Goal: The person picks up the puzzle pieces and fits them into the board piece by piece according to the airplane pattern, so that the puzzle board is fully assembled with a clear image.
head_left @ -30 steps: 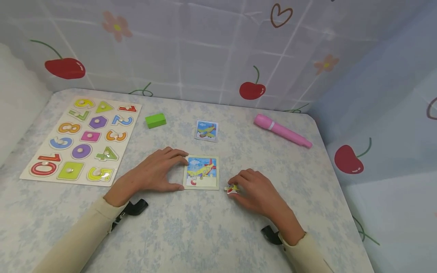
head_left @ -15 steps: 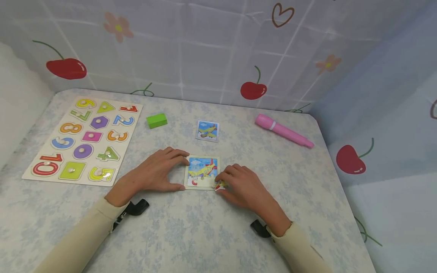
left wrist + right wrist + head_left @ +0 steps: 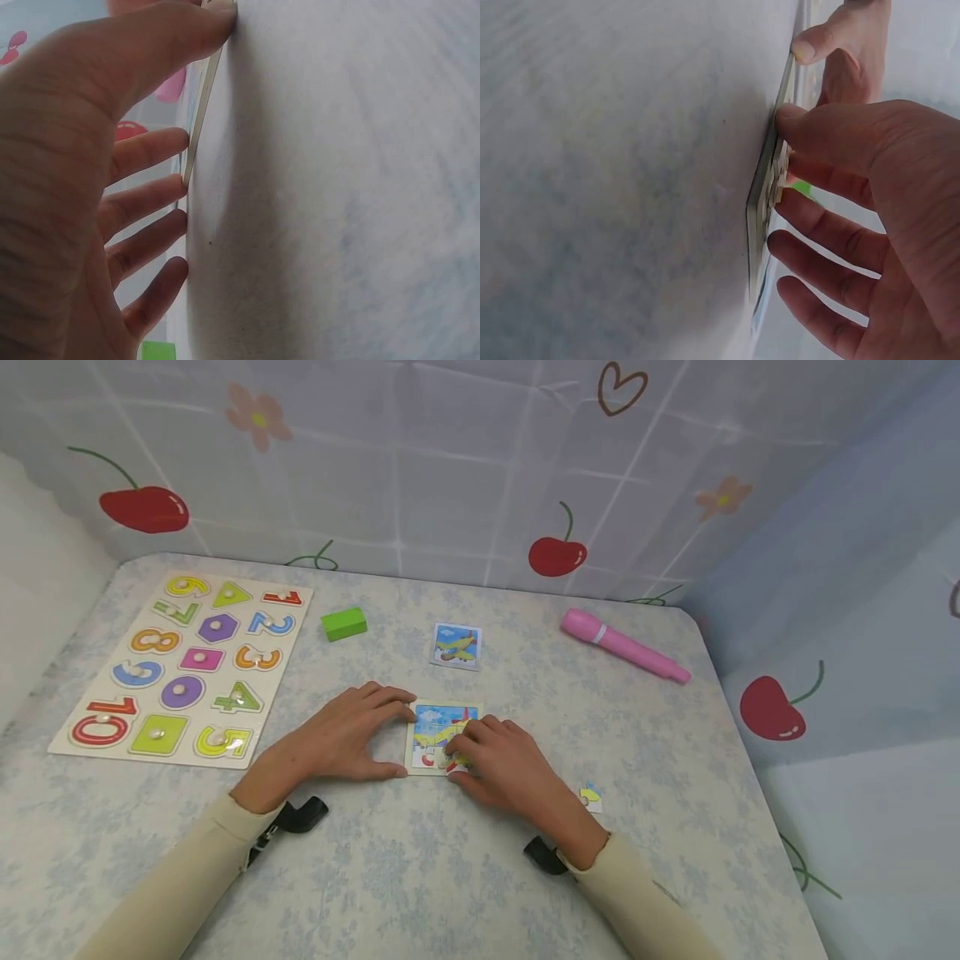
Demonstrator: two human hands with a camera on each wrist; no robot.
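In the head view, a small square jigsaw puzzle board (image 3: pixel 409 745) with an airplane picture lies flat on the table. My left hand (image 3: pixel 339 737) rests at its left edge, thumb at the near corner and index finger farther up. The left wrist view shows those fingers (image 3: pixel 154 150) fairly straight against the board's thin edge. My right hand (image 3: pixel 501 768) is over the lower right of the board and pinches a puzzle piece (image 3: pixel 454 767), mostly hidden under the fingers. Another puzzle piece (image 3: pixel 591 799), yellow and white, lies beside my right wrist.
Behind the board lies a small airplane picture card (image 3: pixel 457 646). A green block (image 3: pixel 344 624) and a number-and-shape peg board (image 3: pixel 168 668) are at the left. A pink microphone-shaped toy (image 3: pixel 626 645) lies at the back right. Patterned curtain (image 3: pixel 450 468) closes off the table's far side.
My right hand has moved left from beside the board to over its lower right, carrying the puzzle piece. The loose piece by my wrist has come into view. My left hand stays put.
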